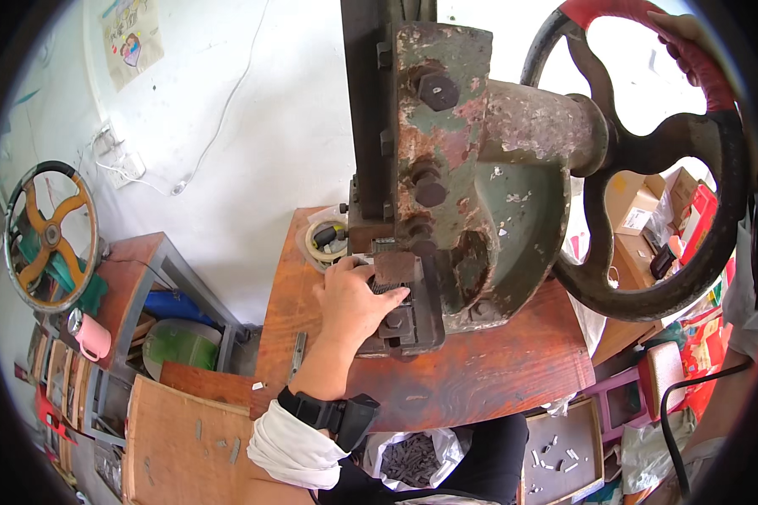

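Note:
A large green-brown hand press (442, 168) with flaking paint and heavy bolts stands on a reddish wooden table (472, 383). My left hand (350, 305) is at its bed, thumb and fingers bent on either side of a small rusty block (394, 268). A dark ribbed piece shows by the thumb, but what the fingers grip is mostly hidden. Up at the far right, my right hand (686, 38) wraps round the red-covered rim of the press's handwheel (594, 244). A black band is on my left wrist.
A tape roll (314, 244) lies behind my left hand. Below the table are a bag of dark small pieces (408, 461) and a tray (577, 429) with pale pieces. Left are a wooden board (185, 429), a pink mug (90, 334) and another handwheel (50, 236).

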Motion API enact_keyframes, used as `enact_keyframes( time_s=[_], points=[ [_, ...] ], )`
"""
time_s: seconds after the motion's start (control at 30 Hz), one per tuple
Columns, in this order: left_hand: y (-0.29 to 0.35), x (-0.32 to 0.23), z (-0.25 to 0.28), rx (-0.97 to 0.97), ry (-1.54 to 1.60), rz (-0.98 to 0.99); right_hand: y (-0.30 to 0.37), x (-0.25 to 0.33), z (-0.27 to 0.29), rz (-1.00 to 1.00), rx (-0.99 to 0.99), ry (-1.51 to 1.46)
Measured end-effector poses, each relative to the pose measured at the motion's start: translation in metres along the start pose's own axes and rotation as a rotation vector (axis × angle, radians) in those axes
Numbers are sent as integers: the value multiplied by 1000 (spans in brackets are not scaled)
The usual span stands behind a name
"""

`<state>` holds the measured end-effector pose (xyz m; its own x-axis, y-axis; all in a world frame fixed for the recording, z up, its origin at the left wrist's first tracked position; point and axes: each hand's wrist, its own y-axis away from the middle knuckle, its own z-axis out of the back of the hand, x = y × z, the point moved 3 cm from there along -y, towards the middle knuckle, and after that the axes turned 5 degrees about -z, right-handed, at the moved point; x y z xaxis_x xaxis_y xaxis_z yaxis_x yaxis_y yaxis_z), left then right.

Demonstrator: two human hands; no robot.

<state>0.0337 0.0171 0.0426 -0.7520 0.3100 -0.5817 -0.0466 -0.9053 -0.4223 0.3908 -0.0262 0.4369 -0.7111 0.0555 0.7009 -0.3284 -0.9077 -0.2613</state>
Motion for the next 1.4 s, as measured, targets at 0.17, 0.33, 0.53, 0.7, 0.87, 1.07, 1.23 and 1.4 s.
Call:
enact_keyframes(
  time_s=[0.17, 0.33, 0.53, 0.7, 0.87, 1.07, 1.23, 1.4],
  points=[
    [3, 5, 12, 19, 70, 142, -5, 0, -24, -15, 70, -1],
    [0, -2, 5, 9, 36, 133, -2, 1, -21, -16, 36, 51],
    [-1, 1, 2, -8, 29, 217, 10, 0, -27, -14, -242, 88],
    [2, -22, 2, -82, -90, 242, 11, -3, -27, 28, -194, 80],
    [2, -12, 1, -86, -65, 236, 10, -2, -29, 32, -182, 28],
    [-9, 7, -2, -32, 138, 205, 21, 3, -17, 33, -187, 41],
    [0, 11, 6, -124, 186, 69, -1, -7, -30, 33, -119, -11],
    [-6, 15, -6, -169, 56, 28, 6, -12, -28, 14, -112, -24]
  ],
)
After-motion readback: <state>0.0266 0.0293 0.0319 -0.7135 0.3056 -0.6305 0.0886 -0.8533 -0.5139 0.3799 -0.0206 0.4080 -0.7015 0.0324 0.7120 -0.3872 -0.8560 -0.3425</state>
